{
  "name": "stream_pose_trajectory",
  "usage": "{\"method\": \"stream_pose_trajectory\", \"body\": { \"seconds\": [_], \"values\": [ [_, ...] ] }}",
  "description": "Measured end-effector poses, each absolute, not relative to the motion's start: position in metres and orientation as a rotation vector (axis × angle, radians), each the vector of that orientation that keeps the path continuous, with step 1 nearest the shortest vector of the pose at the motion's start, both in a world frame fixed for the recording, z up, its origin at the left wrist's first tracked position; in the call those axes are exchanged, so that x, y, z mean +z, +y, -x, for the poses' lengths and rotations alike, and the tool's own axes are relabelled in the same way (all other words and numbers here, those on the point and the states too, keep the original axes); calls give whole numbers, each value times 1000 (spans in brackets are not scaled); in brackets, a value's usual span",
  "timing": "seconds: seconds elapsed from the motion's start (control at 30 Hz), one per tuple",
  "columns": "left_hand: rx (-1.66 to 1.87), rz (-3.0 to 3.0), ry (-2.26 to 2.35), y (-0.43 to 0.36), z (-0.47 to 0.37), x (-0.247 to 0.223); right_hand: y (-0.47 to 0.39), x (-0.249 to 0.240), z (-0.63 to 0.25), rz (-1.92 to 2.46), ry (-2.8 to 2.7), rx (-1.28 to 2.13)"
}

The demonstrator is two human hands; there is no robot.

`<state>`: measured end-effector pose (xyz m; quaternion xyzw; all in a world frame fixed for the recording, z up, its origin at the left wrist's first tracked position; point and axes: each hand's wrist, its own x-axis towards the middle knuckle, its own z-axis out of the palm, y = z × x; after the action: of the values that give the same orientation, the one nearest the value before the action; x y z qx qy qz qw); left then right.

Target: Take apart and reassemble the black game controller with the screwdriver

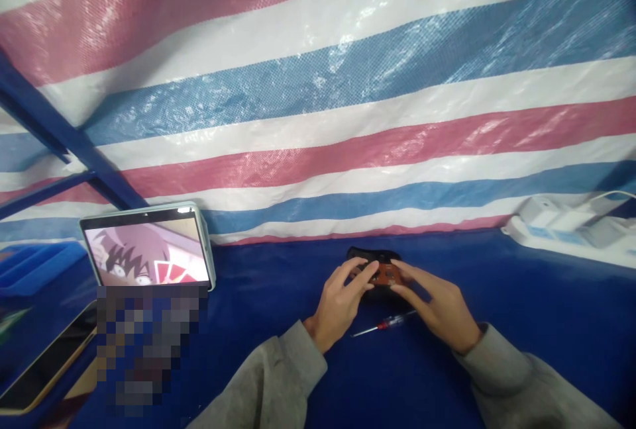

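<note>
Both hands meet over a small orange-brown part (387,275), which lies between their fingertips. My left hand (344,300) grips its left side with bent, closed fingers. On the right side, my right hand (440,303) pinches it between thumb and fingers. Just behind and beneath them is a black object (372,254), partly hidden by the fingers; its full shape cannot be made out. A screwdriver (382,326) with a red and clear handle lies on the blue surface below the hands, its metal tip toward the left.
A tablet (149,247) stands at the left, with a phone (50,366) in front of it. Blue trays (42,267) sit at the far left. At the right rests a white power strip (571,240) with plugs. A striped sheet (318,104) hangs behind the blue table (278,349).
</note>
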<state>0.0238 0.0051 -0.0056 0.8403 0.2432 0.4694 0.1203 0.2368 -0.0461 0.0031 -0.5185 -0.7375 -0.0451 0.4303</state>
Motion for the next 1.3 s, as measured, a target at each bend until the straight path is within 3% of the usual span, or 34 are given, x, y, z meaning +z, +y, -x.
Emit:
{"method": "stream_pose_trajectory", "body": {
  "seconds": [0.5, 0.9, 1.3],
  "values": [
    [1348, -2452, 723, 4, -22, -3, -50, 17, -234, 1186, -1822, -153],
    [1379, -2339, 672, 5, -26, -6, -51, 21, -227, 1275, -1753, 79],
    [1377, -2303, 670, 8, -25, -12, -51, 10, -229, 1168, -1837, -63]
  ]
}}
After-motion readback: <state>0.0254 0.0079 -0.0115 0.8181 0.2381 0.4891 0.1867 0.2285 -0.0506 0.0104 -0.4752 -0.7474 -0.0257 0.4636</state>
